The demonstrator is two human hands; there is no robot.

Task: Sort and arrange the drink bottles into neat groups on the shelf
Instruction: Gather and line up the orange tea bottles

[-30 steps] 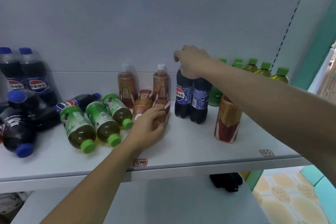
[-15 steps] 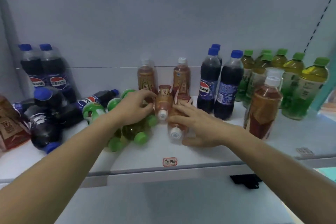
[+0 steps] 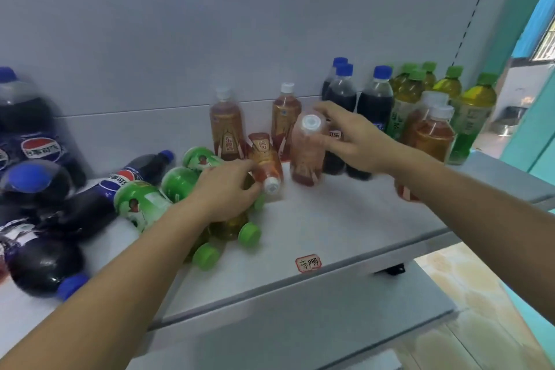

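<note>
Fingers (image 3: pixel 326 141) on blurred tea bottle (image 3: pixel 307 156); Pepsi-logo bottle (image 3: pixel 120 186) flat

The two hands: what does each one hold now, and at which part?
Right hand holds a brown tea bottle near its neck. Left hand rests on a lying brown tea bottle at its neck end; a closed grip cannot be told.

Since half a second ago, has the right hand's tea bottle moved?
Yes. The tea bottle in the right hand was lying near the shelf label; now it is raised, nearly upright, farther back.
</note>
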